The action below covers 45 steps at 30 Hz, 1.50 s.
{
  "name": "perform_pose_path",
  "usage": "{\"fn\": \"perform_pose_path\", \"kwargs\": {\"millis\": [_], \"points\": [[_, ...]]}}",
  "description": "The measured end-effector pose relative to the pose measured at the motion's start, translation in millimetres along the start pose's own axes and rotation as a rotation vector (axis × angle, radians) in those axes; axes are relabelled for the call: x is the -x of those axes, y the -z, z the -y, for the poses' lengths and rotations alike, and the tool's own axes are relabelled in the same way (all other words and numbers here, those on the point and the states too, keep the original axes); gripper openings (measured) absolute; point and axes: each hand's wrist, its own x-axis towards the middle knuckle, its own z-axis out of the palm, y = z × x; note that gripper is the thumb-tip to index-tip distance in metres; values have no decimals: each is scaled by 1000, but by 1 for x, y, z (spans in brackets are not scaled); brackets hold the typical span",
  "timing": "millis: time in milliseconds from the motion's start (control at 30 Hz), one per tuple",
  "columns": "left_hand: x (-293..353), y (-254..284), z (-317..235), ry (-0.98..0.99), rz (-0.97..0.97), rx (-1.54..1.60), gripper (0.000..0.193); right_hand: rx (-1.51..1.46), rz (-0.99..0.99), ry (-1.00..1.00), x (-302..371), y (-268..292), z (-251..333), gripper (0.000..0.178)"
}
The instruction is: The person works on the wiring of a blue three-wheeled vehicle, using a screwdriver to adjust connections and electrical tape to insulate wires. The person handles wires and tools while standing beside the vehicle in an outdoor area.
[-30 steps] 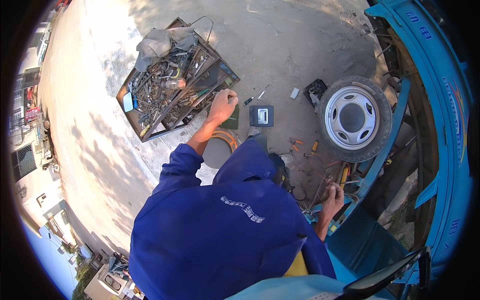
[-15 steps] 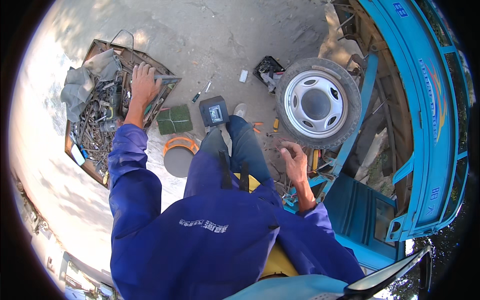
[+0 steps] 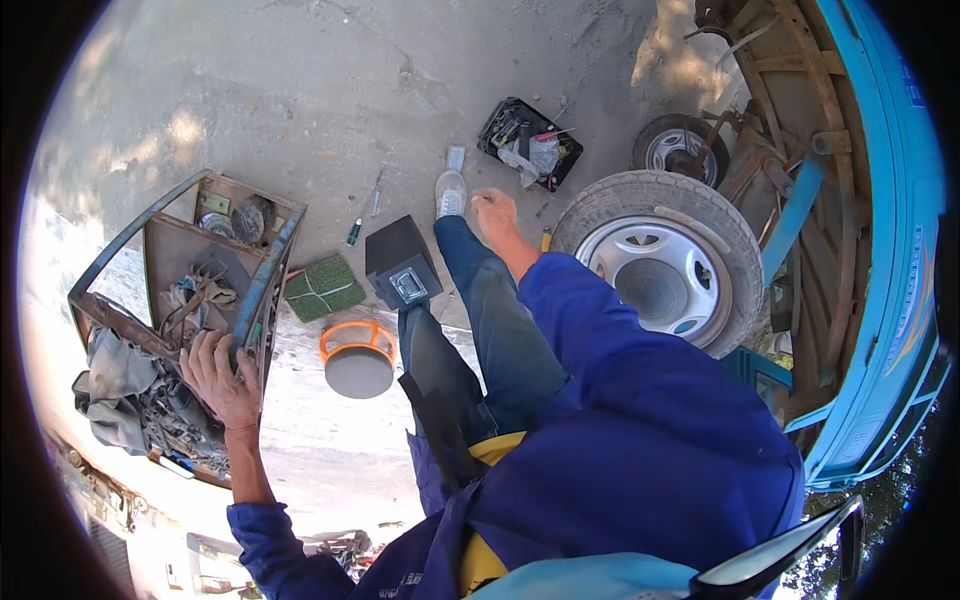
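My left hand [image 3: 222, 380] lies with fingers spread on the near edge of a metal tool cart [image 3: 262, 290] at the left. Beside that hand, grey cloth [image 3: 122, 368] is heaped over a jumble of dark metal parts. My right hand [image 3: 497, 217] is held out over the ground, next to my light shoe [image 3: 450, 194] and left of a large wheel [image 3: 648, 265]. Its fingers are curled together; whatever they may hold is hidden. Beyond it sits a black tray [image 3: 530, 143] with tools and a clear plastic bag inside.
Left of my legs are a black box [image 3: 402, 262], a green tied pad [image 3: 324, 288] and an orange-framed stool [image 3: 358, 370]. A screwdriver [image 3: 354, 232] lies on the concrete. The blue vehicle [image 3: 880, 300] lines the right side, with a smaller wheel [image 3: 682, 150] near its frame.
My right hand has swung forward and left, from beside the large wheel to near my shoe. My left hand has shifted to the cart's near edge. The view has turned and shifted.
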Motion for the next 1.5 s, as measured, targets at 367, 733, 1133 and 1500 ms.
{"fn": "perform_pose_path", "kwargs": {"millis": [367, 733, 1133, 1500], "points": [[14, -3, 14, -18, 156, -108, 25, -10, -548, -65, -219, -40, -154, 34], [17, 17, 26, -24, 376, -138, 26, -296, -862, -309, -313, 28, -276, 42], [-23, 11, 25, -37, 447, -184, 25, -429, -733, -136, -353, 44, -242, 42], [-34, -5, 31, -49, 431, -169, 25, 149, -711, -121, -312, -47, -212, 45]]}}
